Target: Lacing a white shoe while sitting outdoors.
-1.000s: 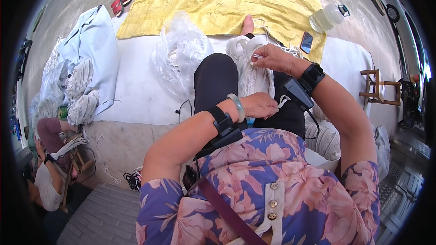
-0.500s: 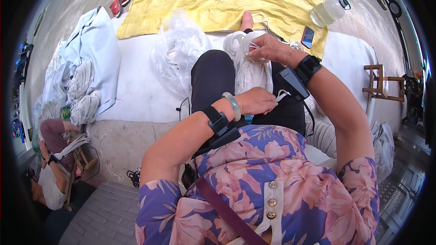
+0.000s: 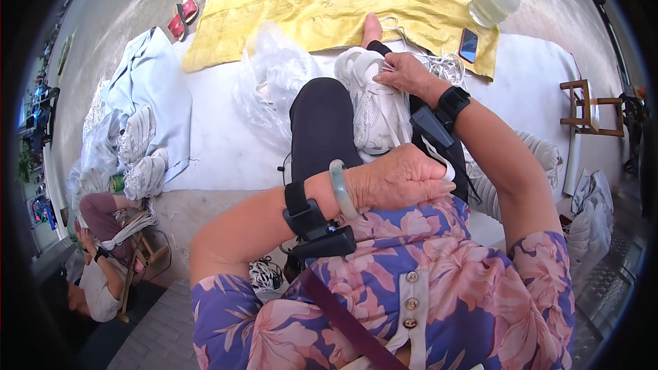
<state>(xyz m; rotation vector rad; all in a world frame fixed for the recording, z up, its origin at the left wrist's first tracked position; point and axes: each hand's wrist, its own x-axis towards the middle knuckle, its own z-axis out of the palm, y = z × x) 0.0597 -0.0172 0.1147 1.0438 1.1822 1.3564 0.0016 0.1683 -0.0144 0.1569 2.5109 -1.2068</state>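
Observation:
A white sneaker (image 3: 375, 113) with laces across its front lies between my thighs, its sole out of sight. My right hand (image 3: 413, 77) is closed in a pinch on the upper edge of this sneaker. A strip of white shows between its fingers. Nearer my body, my left hand (image 3: 401, 177) makes a fist on a flat white shoelace (image 3: 439, 153), which loops up over the knuckles. Another pale shoe (image 3: 348, 67) rests against the sneaker's far left side. Loose white laces (image 3: 447, 67) lie in a heap just beyond my right wrist.
Plastic bag (image 3: 271, 92) left of my knee; yellow sheet (image 3: 274, 20) ahead, with phone (image 3: 469, 45) and bottle (image 3: 495, 4). Stacked white shoes (image 3: 531, 164) stand right, near a wooden stool (image 3: 591, 108). More shoes (image 3: 140, 147) lie left, beside a seated person (image 3: 103, 281).
My left hand has pulled back toward my body and risen with the shoelace. My right hand has stayed at the sneaker's top, shifting slightly. The head view has turned a little.

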